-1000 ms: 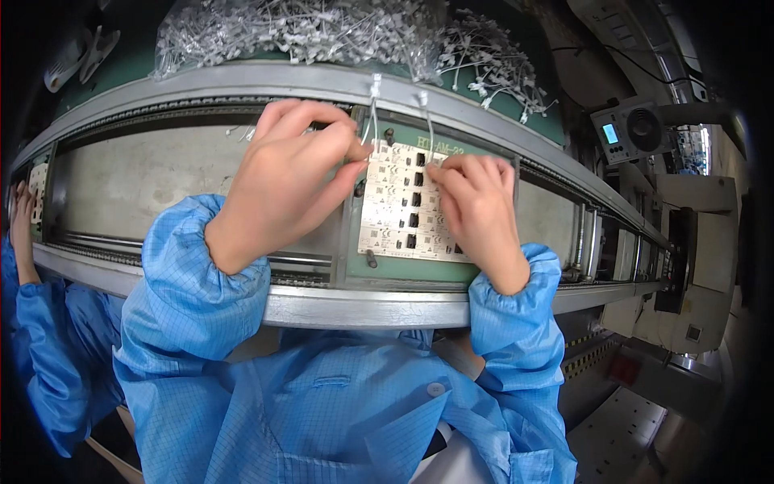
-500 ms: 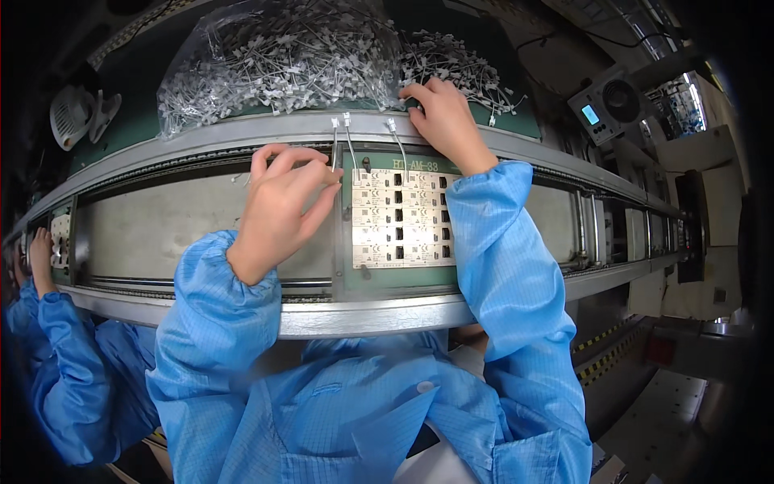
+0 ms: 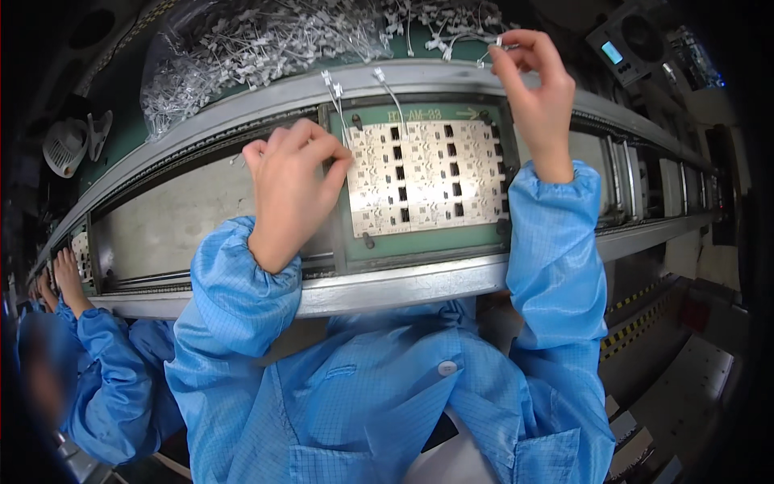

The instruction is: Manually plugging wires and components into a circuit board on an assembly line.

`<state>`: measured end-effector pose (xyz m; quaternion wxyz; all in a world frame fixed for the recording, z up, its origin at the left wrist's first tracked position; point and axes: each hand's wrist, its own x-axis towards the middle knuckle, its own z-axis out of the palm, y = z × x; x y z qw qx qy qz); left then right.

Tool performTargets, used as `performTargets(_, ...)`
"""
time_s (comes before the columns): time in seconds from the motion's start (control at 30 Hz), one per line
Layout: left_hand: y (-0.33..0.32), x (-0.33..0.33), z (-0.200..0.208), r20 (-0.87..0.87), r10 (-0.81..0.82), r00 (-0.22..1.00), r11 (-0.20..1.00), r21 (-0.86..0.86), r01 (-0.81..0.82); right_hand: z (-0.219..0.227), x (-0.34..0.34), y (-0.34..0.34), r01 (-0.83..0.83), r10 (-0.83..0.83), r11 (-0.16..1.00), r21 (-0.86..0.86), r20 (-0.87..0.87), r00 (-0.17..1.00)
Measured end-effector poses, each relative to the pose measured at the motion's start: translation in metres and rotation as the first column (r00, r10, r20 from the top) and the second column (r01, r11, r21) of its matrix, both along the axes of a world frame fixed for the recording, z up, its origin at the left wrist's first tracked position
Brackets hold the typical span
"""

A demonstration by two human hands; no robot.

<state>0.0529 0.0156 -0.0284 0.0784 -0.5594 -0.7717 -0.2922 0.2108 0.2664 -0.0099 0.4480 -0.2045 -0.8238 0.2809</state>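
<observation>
From where I operate, my right hand (image 3: 542,93) is raised over the far edge of the line, with its thumb and index finger pinched on a thin white cable with a small connector (image 3: 498,41), just beside the loose pile of white cables (image 3: 451,24). My left hand (image 3: 292,173) hovers at the left edge of the flat white circuit-board panel with black connectors (image 3: 431,173); its thumb and index finger are close together, but I can't tell whether they grip anything. The panel lies flat on a green fixture plate (image 3: 419,241) between silvery metal rails (image 3: 403,285). Near its upper left, three white cables (image 3: 389,87) reach up to the far rail. Behind, a clear plastic bag of white cables (image 3: 242,68) rests on the green table (image 3: 121,149).
</observation>
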Motion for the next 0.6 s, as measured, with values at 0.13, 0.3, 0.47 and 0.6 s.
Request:
performTargets(0.13,0.001,-0.001,0.002,0.102,0.046,0.994,0.994,-0.102,-0.035,0.001,-0.003,-0.003,-0.093,0.083,0.987,-0.127,-0.086,0.993)
performTargets(0.3,0.01,-0.002,0.007,0.174,0.084,0.981,0.976,-0.213,-0.046,0.009,-0.003,-0.012,-0.066,0.065,0.997,-0.027,-0.042,0.997)
performTargets(0.47,0.012,-0.001,0.009,0.12,0.052,0.991,0.978,-0.205,-0.027,0.012,-0.001,-0.015,-0.071,0.072,0.996,0.046,-0.022,0.997)
performTargets(0.6,0.01,-0.001,0.003,0.239,0.102,0.966,0.97,-0.241,-0.043,0.009,-0.001,-0.017,-0.082,0.083,0.995,0.056,-0.017,0.996)
